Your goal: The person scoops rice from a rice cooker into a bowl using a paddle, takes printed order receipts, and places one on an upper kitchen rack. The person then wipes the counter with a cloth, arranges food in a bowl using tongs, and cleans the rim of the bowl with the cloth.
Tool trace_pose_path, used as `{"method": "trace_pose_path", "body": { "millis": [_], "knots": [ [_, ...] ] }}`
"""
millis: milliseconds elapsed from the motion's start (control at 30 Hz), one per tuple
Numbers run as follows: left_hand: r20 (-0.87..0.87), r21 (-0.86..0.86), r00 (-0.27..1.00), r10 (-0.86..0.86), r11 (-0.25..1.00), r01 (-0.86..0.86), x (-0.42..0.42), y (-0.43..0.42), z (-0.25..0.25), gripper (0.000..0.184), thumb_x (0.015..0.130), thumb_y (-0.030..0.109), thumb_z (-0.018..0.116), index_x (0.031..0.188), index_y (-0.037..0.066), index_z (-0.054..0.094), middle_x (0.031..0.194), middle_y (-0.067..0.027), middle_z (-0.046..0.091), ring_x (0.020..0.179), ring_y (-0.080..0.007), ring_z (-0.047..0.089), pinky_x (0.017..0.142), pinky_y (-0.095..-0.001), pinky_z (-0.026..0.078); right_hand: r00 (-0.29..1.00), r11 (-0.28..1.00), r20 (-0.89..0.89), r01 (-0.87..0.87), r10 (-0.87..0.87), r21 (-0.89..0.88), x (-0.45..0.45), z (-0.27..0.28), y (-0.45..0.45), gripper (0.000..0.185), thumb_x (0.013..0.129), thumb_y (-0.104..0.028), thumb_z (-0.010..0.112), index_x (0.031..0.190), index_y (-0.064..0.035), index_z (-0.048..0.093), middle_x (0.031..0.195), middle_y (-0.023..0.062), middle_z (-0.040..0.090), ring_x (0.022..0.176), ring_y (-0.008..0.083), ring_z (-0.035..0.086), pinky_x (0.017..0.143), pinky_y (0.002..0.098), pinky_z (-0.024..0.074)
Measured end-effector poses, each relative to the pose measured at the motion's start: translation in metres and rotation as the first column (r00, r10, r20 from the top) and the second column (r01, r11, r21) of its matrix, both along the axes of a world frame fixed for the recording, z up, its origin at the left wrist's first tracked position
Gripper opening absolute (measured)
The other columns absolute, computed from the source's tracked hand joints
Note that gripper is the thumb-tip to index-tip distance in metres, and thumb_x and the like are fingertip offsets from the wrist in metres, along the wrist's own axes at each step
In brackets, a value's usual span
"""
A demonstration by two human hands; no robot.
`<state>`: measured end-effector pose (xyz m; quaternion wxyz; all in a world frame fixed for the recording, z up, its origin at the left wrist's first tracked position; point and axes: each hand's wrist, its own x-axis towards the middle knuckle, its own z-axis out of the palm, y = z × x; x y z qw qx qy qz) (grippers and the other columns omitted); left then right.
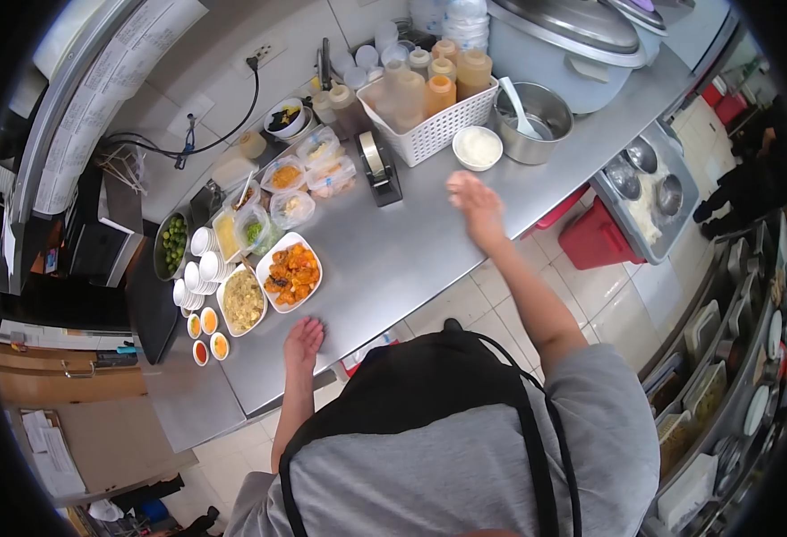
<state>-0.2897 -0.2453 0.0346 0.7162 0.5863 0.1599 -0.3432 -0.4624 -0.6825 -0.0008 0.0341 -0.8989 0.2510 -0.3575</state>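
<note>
My right hand (476, 204) is over the steel counter, just below a small white bowl of rice (478, 148), its fingers somewhat blurred and holding nothing that shows. Near the counter's front edge, my left hand (304, 343) is empty with its fingers spread. Above the left hand lies a white dish of orange-glazed pieces (291, 274), and beside it a dish of fried rice (242, 302). A metal pot (537, 125) with a white ladle stands right of the rice bowl.
A white basket (452, 130) of sauce bottles and a tape dispenser (378, 170) stand toward the wall. Small sauce cups (220, 346) sit at left. Red bins (593, 237) and a grey tub (680, 210) are beyond the right edge. A person (752, 170) stands far right.
</note>
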Motion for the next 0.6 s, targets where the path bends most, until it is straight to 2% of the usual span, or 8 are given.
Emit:
{"method": "trace_pose_path", "body": {
  "millis": [133,200,300,333,400,433,500,600],
  "knots": [
    [0.029,0.006,0.966,-0.256,0.967,0.256,-0.019,-0.047,0.024,0.030,0.087,0.020,0.047,0.111,0.001,0.048,0.098,-0.0119,0.059,0.083,-0.0197,0.059,0.073,-0.0290,0.049,0.960,0.962,0.093,0.257,-0.265,0.090,-0.114,-0.003,-0.057,0.027,0.085,-0.007,0.041,0.111,-0.0068,0.050,0.110,0.0101,0.054,0.101,0.0260,0.052,0.083,0.0348,0.0415],
    [0.048,-0.037,0.932,-0.359,0.932,0.361,-0.024,-0.074,0.030,0.030,0.087,0.021,0.048,0.110,0.001,0.050,0.096,-0.0112,0.059,0.081,-0.0188,0.059,0.072,-0.0288,0.049,0.853,0.656,0.051,0.360,-0.520,0.664,-0.162,0.005,-0.070,0.023,0.085,-0.010,0.044,0.106,-0.0058,0.053,0.105,0.0099,0.056,0.095,0.0269,0.055,0.080,0.0350,0.0425],
    [0.205,0.104,0.824,-0.529,0.849,0.519,-0.018,-0.124,0.040,0.033,0.085,0.023,0.052,0.109,0.001,0.051,0.096,-0.0099,0.060,0.080,-0.0161,0.059,0.072,-0.0273,0.048,0.870,0.648,0.109,0.269,-0.481,0.713,-0.152,0.067,-0.035,0.023,0.086,-0.020,0.046,0.101,-0.0035,0.054,0.097,0.0101,0.058,0.088,0.0253,0.056,0.078,0.0338,0.0427],
    [0.250,0.144,0.786,-0.565,0.825,0.547,-0.014,-0.142,0.044,0.034,0.084,0.024,0.054,0.109,0.001,0.051,0.096,-0.0096,0.060,0.081,-0.0153,0.058,0.073,-0.0270,0.047,0.617,0.349,0.612,-0.503,-0.496,0.790,-0.132,0.044,-0.033,0.032,0.088,-0.030,0.044,0.100,-0.0024,0.054,0.089,0.0085,0.058,0.079,0.0200,0.056,0.072,0.0323,0.0438],
    [0.333,0.189,0.730,-0.597,0.801,0.568,0.001,-0.180,0.048,0.042,0.082,0.025,0.058,0.113,-0.002,0.049,0.100,-0.0106,0.059,0.085,-0.0161,0.058,0.074,-0.0263,0.046,0.989,0.550,0.077,0.004,-0.124,0.835,-0.085,0.102,0.043,0.047,0.090,-0.043,0.038,0.111,-0.0030,0.051,0.089,0.0050,0.057,0.076,0.0134,0.054,0.069,0.0291,0.0430],
    [0.412,0.265,0.667,-0.621,0.782,0.564,0.012,-0.200,0.048,0.050,0.079,0.027,0.061,0.117,-0.003,0.046,0.104,-0.0120,0.057,0.090,-0.0180,0.056,0.078,-0.0278,0.045,0.981,0.376,0.165,-0.193,0.106,0.906,-0.066,0.092,0.065,0.053,0.091,-0.039,0.035,0.128,-0.0011,0.035,0.130,0.0148,0.040,0.117,0.0255,0.041,0.098,0.0318,0.0282],
    [0.488,0.335,0.594,-0.639,0.766,0.549,0.028,-0.236,0.042,0.060,0.076,0.028,0.065,0.120,-0.004,0.042,0.109,-0.0134,0.055,0.095,-0.0199,0.055,0.081,-0.0293,0.044,0.814,0.606,0.149,-0.527,0.561,0.596,-0.026,0.055,0.107,0.048,0.086,-0.033,0.045,0.126,-0.0071,0.039,0.132,0.0140,0.036,0.120,0.0286,0.037,0.100,0.0377,0.0270],
    [0.631,0.453,0.475,-0.613,0.789,0.416,0.048,-0.282,0.023,0.075,0.068,0.028,0.072,0.126,-0.004,0.035,0.117,-0.0157,0.050,0.102,-0.0232,0.051,0.087,-0.0314,0.040,0.747,0.794,-0.273,-0.555,0.607,0.248,-0.003,0.038,0.142,0.046,0.084,-0.035,0.047,0.125,-0.0152,0.041,0.133,0.0113,0.034,0.121,0.0284,0.035,0.099,0.0430,0.0268]
  ]
}}
